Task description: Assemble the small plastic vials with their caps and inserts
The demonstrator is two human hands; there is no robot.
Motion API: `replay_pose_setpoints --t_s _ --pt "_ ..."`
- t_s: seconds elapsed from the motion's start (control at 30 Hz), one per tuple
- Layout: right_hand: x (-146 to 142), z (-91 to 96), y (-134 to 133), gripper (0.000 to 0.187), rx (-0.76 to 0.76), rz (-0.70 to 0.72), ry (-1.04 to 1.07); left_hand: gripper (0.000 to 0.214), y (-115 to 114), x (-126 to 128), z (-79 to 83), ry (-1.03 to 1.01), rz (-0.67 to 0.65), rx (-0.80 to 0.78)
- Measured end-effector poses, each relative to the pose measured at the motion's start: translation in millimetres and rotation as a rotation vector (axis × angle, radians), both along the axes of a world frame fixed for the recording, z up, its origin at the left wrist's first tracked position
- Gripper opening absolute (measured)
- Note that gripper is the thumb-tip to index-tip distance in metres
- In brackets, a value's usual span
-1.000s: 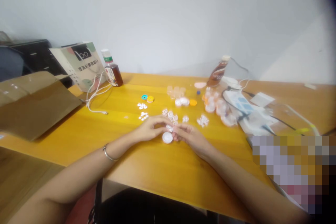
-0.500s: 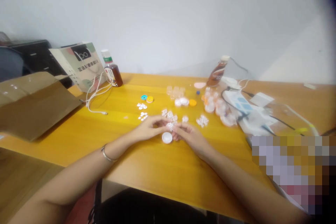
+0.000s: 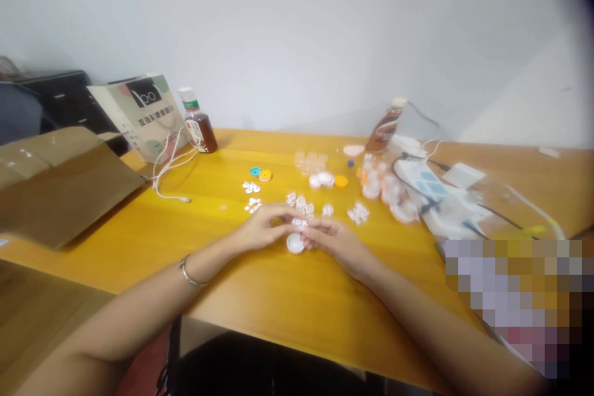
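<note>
My left hand (image 3: pixel 263 227) and my right hand (image 3: pixel 335 240) meet fingertip to fingertip over the yellow table (image 3: pixel 260 297). Both sets of fingers are curled in a pinch around a small white clear piece (image 3: pixel 299 223) held between them. A round white cap (image 3: pixel 295 243) lies on the table just under the fingertips, touching my right hand. Several small white clear pieces (image 3: pixel 304 203) lie just beyond my hands. A metal bracelet (image 3: pixel 190 273) is on my left wrist.
More small white bits (image 3: pixel 253 204), blue and yellow rings (image 3: pixel 260 174), clear cups (image 3: pixel 310 161) and an orange cap (image 3: pixel 341 181) lie further back. Two brown bottles (image 3: pixel 198 127) (image 3: pixel 385 127), a white cable (image 3: pixel 169 173), a paper bag (image 3: pixel 139 112), a cardboard box (image 3: pixel 60 185) and a power strip (image 3: pixel 424 185) stand around.
My hands have drawn slightly closer over the white cap; otherwise nothing has visibly moved.
</note>
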State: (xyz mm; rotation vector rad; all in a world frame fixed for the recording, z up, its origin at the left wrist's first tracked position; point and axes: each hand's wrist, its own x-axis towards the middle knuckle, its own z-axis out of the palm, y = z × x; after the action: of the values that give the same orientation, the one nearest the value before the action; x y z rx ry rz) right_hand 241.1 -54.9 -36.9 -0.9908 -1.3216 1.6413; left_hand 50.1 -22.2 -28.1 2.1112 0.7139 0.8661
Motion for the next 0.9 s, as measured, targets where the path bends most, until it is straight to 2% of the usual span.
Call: replay_pose_setpoints --t_s 0.17,0.57,0.7,0.9 --pt "0.6 -1.7 0.3 0.015 -0.057 -0.016 0.082 0.024 -0.1 -1.8 1.8 0.004 0.017 -0.002" --pt "1.4 -3.9 1.9 0.013 -0.038 -0.067 0.095 0.024 -4.5 1.9 1.7 0.039 0.022 0.069" --pt "0.9 -2.4 1.3 0.012 -0.023 -0.079 0.069 0.022 -5.4 2.9 3.1 0.018 0.031 0.044" --pt "0.2 -2.6 1.4 0.014 0.032 -0.089 0.021 0.020 -4.7 8.4 -3.2 -0.004 0.065 -0.025"
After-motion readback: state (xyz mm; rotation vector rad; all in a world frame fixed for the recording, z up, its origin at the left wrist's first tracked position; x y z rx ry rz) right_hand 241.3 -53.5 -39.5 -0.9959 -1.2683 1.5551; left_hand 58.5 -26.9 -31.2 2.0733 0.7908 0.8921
